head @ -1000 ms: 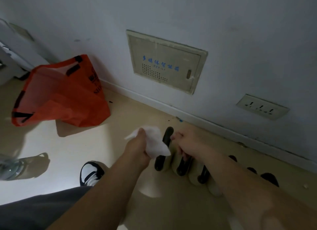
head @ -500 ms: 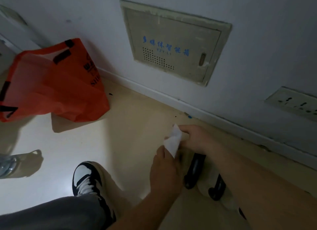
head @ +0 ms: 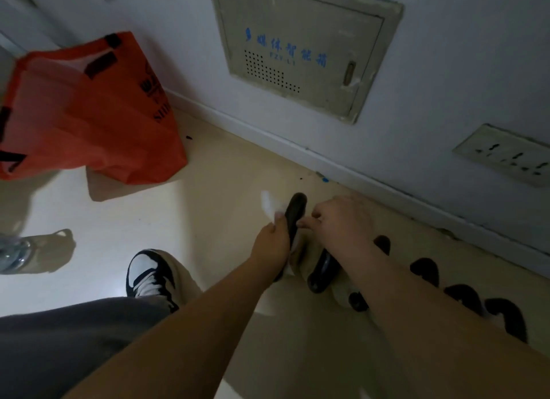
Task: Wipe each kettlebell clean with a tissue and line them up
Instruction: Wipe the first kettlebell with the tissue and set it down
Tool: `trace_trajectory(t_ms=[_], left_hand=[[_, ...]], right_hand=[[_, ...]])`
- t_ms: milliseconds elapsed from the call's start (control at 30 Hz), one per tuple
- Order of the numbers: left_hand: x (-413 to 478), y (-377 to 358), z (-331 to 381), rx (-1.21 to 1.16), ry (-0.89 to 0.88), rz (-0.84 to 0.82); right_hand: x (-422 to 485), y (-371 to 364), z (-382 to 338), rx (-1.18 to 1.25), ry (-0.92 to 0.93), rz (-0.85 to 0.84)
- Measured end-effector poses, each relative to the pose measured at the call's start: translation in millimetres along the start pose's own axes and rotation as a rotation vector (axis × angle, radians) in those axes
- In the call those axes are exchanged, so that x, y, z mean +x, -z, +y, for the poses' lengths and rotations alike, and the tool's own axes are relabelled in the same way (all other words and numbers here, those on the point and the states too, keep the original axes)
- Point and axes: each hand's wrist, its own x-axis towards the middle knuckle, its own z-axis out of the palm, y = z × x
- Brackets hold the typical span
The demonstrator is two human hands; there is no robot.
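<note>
The fingers point(head: 278, 220) of the left hand point(head: 270, 245) are closed on a white tissue point(head: 269, 204), pressing it against the left side of a black handle point(head: 294, 214). That handle belongs to the kettlebell point(head: 299, 250) at the left end of a row on the floor point(head: 208, 208), close to the baseboard. The right hand point(head: 339, 220) pinches the same handle from the other side, its fingers closed on it as if to steady it.

To the right, more kettlebells run along the wall in a rough line: a second black handle point(head: 323, 272) just beside the first, then others point(head: 425, 269) partly hidden behind the right forearm. Their pale bodies are mostly covered, so whether any is already clean cannot be told.

By the look of it, the lining-up is largely in place and the wiping is under way on the end kettlebell; how many are left to wipe is uncertain. An orange bag point(head: 89, 116) sits well apart to the left.
</note>
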Motion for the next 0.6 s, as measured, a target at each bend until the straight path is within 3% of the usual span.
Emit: trace_trajectory(t_ms=[100,200,400,600], left_hand=[[-22,2,-23,-0.074,0.058,0.010],[-32,-6,-30,-0.245,0.144,0.021],[-67,-15,-70,-0.564,0.371,0.092],[-150,-38,-136,-0.675,0.500,0.074]], right_hand=[[-25,-7,-5,-0.036,0.042,0.052],[-61,-9,-18,0.094,0.111,0.030],[-129,-2,-52,0.557,-0.079,-0.468],[-211,-41,-57,0.496,-0.322,-0.783]])
